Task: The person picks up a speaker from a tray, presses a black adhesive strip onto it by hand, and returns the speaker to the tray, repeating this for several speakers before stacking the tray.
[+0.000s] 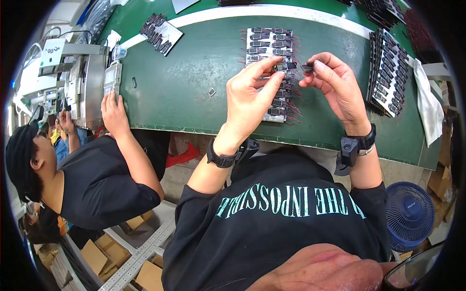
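Observation:
Between the thumb and fingers of my left hand [250,93] is a small black rectangular module [285,66] with a lighter face. My right hand [335,85] pinches a small dark flat piece [307,68] just to its right; a thin wire may join the two, but I cannot tell. Both hands are raised over a white board [249,36] bearing rows of similar small modules with red and black wires. My left hand hides part of the board. A loose square part [212,91] with thin leads lies on the green table [179,72], left of my left hand.
Stacked boards of modules [388,72] stand at the right, beside a white cloth [428,104]. Another loaded board [169,35] lies far left, and a small black part [134,82] below it. A co-worker [104,179] sits left, near a metal machine [92,89]. A blue fan [410,213] stands lower right.

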`<state>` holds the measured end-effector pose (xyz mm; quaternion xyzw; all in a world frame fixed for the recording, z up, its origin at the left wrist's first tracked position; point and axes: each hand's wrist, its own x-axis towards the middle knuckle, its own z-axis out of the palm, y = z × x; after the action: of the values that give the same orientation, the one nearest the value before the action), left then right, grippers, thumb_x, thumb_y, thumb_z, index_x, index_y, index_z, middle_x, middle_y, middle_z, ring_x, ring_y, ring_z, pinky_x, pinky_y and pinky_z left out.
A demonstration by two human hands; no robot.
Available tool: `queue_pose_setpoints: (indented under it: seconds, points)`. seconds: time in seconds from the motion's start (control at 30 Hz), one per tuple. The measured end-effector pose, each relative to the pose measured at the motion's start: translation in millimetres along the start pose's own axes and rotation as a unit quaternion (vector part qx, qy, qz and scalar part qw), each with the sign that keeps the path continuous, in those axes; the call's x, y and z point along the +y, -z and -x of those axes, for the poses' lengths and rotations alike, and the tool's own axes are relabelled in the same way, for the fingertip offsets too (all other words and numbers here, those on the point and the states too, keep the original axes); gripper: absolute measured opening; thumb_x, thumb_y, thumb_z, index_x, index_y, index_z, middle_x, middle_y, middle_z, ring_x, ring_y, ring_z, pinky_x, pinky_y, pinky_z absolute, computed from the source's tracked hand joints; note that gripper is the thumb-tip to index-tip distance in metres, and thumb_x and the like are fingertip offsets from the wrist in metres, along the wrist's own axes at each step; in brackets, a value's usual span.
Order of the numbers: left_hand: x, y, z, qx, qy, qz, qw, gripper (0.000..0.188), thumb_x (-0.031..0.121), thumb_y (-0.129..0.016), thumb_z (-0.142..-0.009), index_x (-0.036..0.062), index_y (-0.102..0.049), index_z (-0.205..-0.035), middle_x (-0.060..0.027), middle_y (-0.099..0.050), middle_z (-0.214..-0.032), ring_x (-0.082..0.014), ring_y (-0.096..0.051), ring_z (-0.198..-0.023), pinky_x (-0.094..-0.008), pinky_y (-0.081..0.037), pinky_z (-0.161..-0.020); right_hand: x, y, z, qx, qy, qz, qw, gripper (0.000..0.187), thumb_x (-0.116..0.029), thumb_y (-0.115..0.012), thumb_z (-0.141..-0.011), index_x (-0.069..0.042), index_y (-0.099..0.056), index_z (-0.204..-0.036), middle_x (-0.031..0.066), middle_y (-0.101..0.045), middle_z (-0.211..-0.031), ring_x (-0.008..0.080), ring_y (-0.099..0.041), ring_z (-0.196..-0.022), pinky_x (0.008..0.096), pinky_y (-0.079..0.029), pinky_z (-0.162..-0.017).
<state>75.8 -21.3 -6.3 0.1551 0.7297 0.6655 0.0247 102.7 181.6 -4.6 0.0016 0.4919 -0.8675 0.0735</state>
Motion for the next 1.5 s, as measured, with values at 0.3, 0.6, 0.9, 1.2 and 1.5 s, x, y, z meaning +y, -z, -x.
queue_pose_setpoints:
  seconds: [0.3,0.6,0.9,1.2,1.5]
  points:
    - [5.9,-1.0,2.9,-0.011,-0.013,-0.044,0.999,0.030,0.001,-0.069,-0.087,0.0018,-0.069,-0.117,-0.0128,-0.072,-0.106,-0.0176,-0.071,-0.094,-0.0294,-0.059,-0.079,5.0,-2.9,3.5,0.023,0.044,0.186,0.981,0.018,-0.008,-0.066,-0.093,-0.001,-0.065,-0.110,0.0034,-0.068,-0.098,0.0104,-0.065,-0.085,0.0237,-0.053,-0.080]
    - [3.1,-5.9,7.1,-0.019,-0.022,-0.053,0.998,0.029,-0.001,-0.068,-0.087,0.0024,-0.070,-0.115,-0.0129,-0.073,-0.103,-0.0187,-0.072,-0.090,-0.0300,-0.060,-0.080,9.8,-13.0,6.3,0.041,0.062,0.243,0.967,0.015,-0.007,-0.067,-0.093,0.000,-0.067,-0.107,-0.0006,-0.066,-0.097,0.0062,-0.061,-0.086,0.0196,-0.049,-0.078]
    - [3.9,-3.1,8.0,-0.043,-0.059,-0.092,0.993,0.027,0.000,-0.069,-0.087,0.0010,-0.069,-0.113,-0.0132,-0.073,-0.101,-0.0187,-0.073,-0.090,-0.0290,-0.059,-0.079,10.8,-9.4,4.4,0.023,0.073,0.302,0.950,0.015,-0.007,-0.065,-0.094,-0.001,-0.066,-0.108,-0.0003,-0.065,-0.100,0.0053,-0.058,-0.085,0.0202,-0.049,-0.077]
    - [12.5,-2.9,9.9,-0.047,-0.029,-0.084,0.995,0.025,0.001,-0.069,-0.087,-0.0006,-0.068,-0.112,-0.0134,-0.074,-0.099,-0.0197,-0.074,-0.089,-0.0291,-0.059,-0.079,9.4,-8.2,3.0,-0.004,0.014,0.216,0.976,0.023,-0.007,-0.063,-0.095,0.000,-0.059,-0.117,0.0013,-0.063,-0.102,0.0071,-0.059,-0.088,0.0228,-0.051,-0.080]
    - [10.4,-7.0,16.5,-0.037,-0.014,-0.053,0.998,0.020,0.000,-0.067,-0.088,-0.0019,-0.068,-0.108,-0.0134,-0.074,-0.097,-0.0189,-0.073,-0.089,-0.0298,-0.059,-0.078,19.9,-8.4,3.8,-0.042,0.062,0.166,0.983,0.024,-0.004,-0.060,-0.095,-0.002,-0.057,-0.119,0.0030,-0.062,-0.101,0.0097,-0.061,-0.090,0.0258,-0.054,-0.082]
